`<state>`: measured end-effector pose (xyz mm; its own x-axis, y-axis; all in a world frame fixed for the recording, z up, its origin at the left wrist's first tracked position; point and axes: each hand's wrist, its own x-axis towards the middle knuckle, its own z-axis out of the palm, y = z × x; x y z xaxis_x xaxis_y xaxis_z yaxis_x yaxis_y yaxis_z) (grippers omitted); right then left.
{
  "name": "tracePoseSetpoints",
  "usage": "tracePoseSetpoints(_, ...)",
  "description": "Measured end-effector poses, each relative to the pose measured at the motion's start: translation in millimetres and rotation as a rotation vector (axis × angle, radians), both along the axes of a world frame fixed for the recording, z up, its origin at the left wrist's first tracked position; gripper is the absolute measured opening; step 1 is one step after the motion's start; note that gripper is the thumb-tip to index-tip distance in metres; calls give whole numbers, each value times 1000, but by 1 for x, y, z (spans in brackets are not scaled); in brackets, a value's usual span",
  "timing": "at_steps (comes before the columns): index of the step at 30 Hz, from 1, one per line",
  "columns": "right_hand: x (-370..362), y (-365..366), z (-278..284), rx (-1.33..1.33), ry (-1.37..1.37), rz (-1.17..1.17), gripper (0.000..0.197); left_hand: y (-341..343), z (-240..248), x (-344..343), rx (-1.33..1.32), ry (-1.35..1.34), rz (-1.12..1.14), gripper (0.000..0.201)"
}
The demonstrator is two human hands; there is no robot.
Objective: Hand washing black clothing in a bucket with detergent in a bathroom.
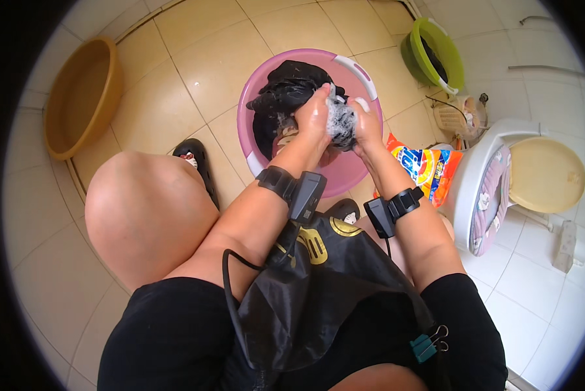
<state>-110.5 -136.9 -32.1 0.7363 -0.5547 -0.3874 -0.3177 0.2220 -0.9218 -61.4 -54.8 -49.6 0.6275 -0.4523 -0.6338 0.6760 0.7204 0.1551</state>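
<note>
My left hand and my right hand are closed on a dark cloth covered in white suds, bunched up between them. Foam clings to the fingers of both hands. They hold the cloth over a pink basin, which stands on the floor in front of me. More dark clothes lie wet in the basin's left and far part, beyond my left hand. How much of the held cloth hangs below my hands is hidden.
An orange bag of washing powder sits right of the basin, beside a toilet. Further back are a green basin with dark cloth inside and a small woven basket. A brown tub leans at the left wall.
</note>
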Motion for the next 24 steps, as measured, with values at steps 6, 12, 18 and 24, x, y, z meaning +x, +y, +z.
tracePoseSetpoints(6, 0, -8, -9, 407, 130, -25, 22, -5, -3, 1, 266, -244, 80, 15)
tracePoseSetpoints(12, 1, -14, -8, 648, 180, 46, 24, 0, 11, 0, 402, -641, 75, 21)
tracePoseSetpoints(18, -4, -19, -18, 641, 229, 55, 30, 6, -7, 10, -140, -345, -215, 18)
tracePoseSetpoints(24, 0, -5, 21, 93, 13, 275, 54, 29, -23, 38, -285, -35, -266, 18)
